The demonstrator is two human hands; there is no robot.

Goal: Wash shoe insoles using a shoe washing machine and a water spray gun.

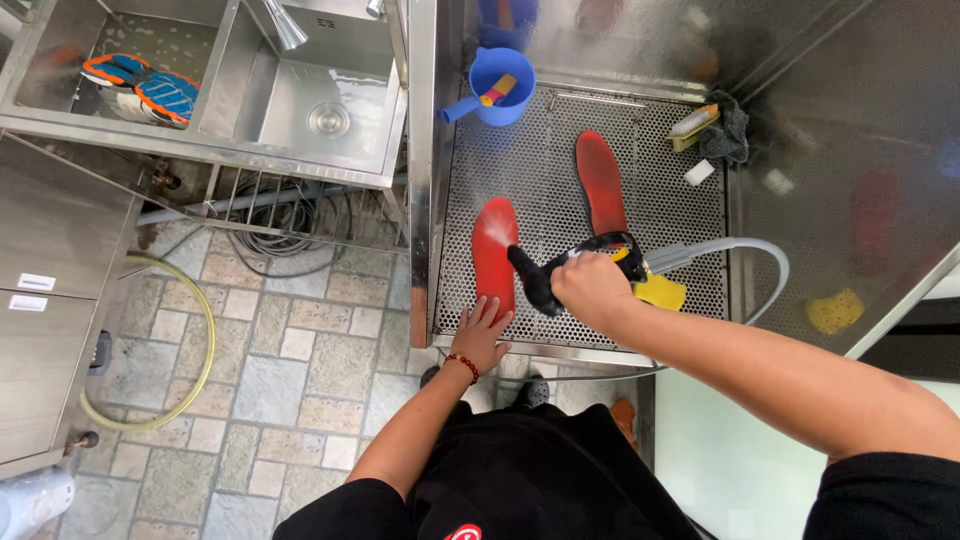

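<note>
while your right hand (590,288) grips the spray gun (585,262), your left hand (482,335) lies flat, pinning the heel of the near red insole (494,255) on the perforated counter (560,180); it's probably light, floppy and wet-slick, so hold its edges.

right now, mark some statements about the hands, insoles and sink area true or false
1. The right hand grips a black spray gun aimed at a red insole. True.
2. The left hand lies flat on the blue scoop. False: it touches the near end of that red insole; the blue scoop stands at the far edge of the perforated tray.
3. A second red insole lies further back on the tray. True.
4. The colourful shoes sit on the tiled floor. False: they are in the left basin of the steel sink.
5. A grey hose leads from the spray gun. True.
</note>
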